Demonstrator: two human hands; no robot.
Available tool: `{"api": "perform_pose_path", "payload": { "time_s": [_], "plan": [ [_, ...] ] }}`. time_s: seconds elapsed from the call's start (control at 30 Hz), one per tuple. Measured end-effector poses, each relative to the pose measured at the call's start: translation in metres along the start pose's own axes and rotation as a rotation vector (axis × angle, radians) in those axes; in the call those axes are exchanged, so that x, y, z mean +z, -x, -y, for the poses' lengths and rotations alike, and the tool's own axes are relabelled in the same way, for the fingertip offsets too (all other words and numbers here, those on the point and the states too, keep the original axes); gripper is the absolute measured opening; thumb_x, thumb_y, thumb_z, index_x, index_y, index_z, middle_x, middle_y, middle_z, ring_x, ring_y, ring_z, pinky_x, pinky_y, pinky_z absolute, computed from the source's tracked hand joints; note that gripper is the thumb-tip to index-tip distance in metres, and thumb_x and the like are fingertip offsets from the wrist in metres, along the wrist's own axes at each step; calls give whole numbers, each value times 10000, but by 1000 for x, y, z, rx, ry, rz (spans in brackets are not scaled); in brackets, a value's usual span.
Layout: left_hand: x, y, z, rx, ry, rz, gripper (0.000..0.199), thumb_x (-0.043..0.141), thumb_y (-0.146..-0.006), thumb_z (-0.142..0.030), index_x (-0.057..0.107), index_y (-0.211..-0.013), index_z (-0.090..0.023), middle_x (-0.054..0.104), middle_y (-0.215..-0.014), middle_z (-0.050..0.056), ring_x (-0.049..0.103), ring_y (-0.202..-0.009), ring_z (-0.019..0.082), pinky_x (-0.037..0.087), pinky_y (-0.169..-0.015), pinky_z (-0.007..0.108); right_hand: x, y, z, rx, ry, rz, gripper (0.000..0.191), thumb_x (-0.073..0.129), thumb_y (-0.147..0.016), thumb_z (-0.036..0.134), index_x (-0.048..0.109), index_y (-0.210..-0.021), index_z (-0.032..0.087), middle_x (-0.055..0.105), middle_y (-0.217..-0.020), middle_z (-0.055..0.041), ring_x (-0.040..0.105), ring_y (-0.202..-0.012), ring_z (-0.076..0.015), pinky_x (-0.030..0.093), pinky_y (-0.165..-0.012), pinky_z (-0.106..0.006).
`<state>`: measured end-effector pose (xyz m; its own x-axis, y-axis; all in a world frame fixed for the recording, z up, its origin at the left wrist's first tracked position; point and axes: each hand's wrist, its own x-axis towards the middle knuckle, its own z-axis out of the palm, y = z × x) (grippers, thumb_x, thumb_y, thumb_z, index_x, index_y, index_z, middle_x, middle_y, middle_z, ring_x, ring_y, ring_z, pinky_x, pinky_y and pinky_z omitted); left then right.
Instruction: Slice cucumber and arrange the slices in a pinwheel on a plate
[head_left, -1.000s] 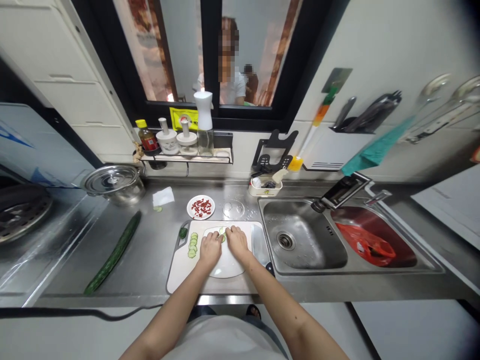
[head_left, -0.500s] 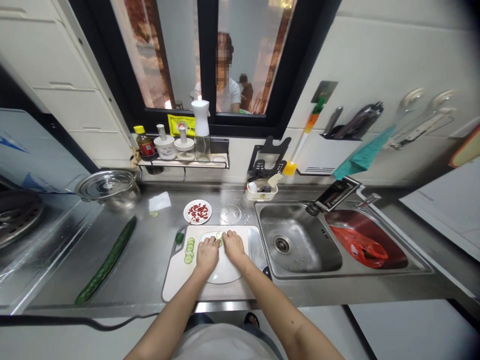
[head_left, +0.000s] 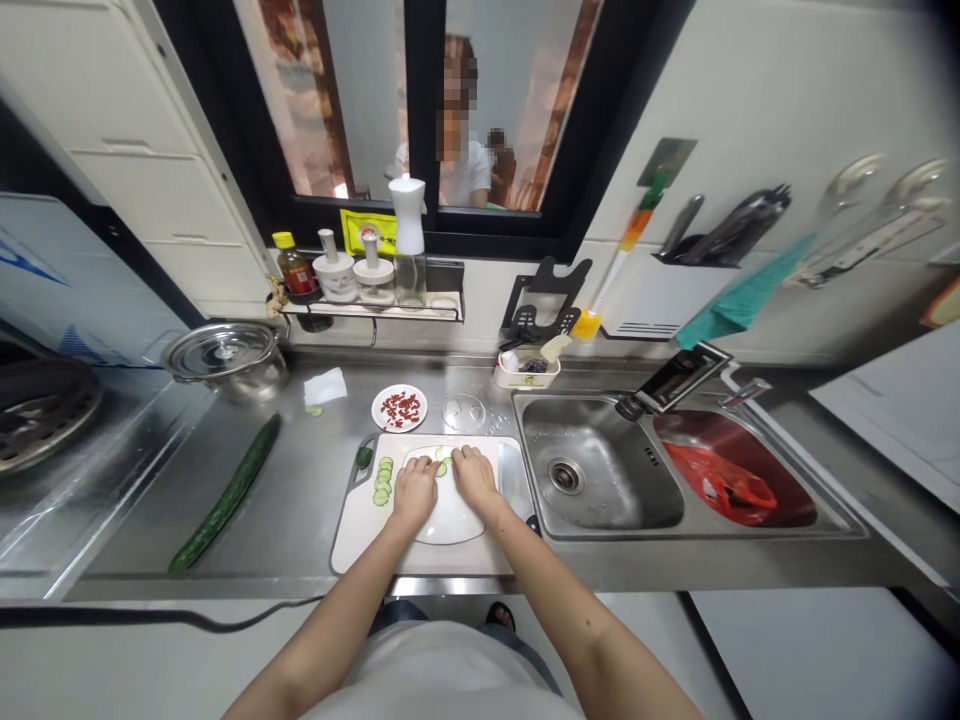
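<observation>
A white plate (head_left: 450,522) rests on the cutting board (head_left: 360,540), with a few cucumber slices (head_left: 442,462) near its far edge. My left hand (head_left: 416,490) lies over the plate's left side, fingers bent toward those slices; whether it pinches anything is unclear. Over the right side is my right hand (head_left: 475,478), its fingertips at the far rim, a small gap from the slices. A row of cucumber slices (head_left: 383,482) lies on the board left of the plate, beside a cucumber end (head_left: 364,457). The knife (head_left: 514,478) lies along the board's right side.
A whole cucumber (head_left: 229,500) lies on the left counter, below a lidded pot (head_left: 229,360). Behind the board is a dish of red pieces (head_left: 400,409). To the right is the sink (head_left: 600,470) with a red bag (head_left: 724,485). A person (head_left: 469,165) shows through the window.
My right hand has moved slightly away from the slices, widening the gap between my hands. The whole view has shifted a little, with the counter higher in the picture.
</observation>
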<state>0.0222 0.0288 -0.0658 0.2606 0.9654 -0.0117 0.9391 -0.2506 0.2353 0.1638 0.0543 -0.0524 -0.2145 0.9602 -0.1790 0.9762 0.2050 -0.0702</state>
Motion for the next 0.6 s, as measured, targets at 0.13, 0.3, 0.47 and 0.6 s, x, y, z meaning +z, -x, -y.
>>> {"api": "perform_pose_path", "payload": {
  "time_s": [0.13, 0.3, 0.47, 0.6],
  "plan": [
    [2, 0, 3, 38, -25, -7, 366, 454, -873, -168, 587, -1203, -253, 560, -1191, 73, 457, -1071, 237, 391, -863, 355, 0, -1, -1, -18, 2, -2, 272, 348, -951, 163, 579, -1094, 159, 593, -1074, -115, 519, -971, -208, 376, -786, -293],
    [3, -1, 4, 51, -54, -12, 366, 457, -874, -172, 580, -1209, -255, 559, -1183, 73, 454, -1052, 240, 393, -841, 358, 0, -3, -2, -25, 6, 4, 273, 349, -952, 177, 583, -1092, 158, 590, -1070, -121, 516, -972, -212, 374, -794, -298],
    [3, -1, 4, 54, -73, -18, 370, 449, -884, -181, 571, -1222, -269, 558, -1168, 77, 449, -1039, 244, 391, -817, 360, 1, -4, -1, -31, 9, 9, 272, 353, -951, 181, 583, -1094, 161, 588, -1077, -121, 514, -977, -213, 372, -795, -300],
    [2, -1, 3, 54, -90, -23, 370, 456, -884, -181, 576, -1219, -282, 556, -1160, 79, 452, -1030, 245, 384, -809, 359, 1, -4, -1, -34, 14, 10, 265, 363, -947, 178, 586, -1088, 161, 592, -1071, -119, 517, -971, -209, 370, -788, -295]
  ]
}}
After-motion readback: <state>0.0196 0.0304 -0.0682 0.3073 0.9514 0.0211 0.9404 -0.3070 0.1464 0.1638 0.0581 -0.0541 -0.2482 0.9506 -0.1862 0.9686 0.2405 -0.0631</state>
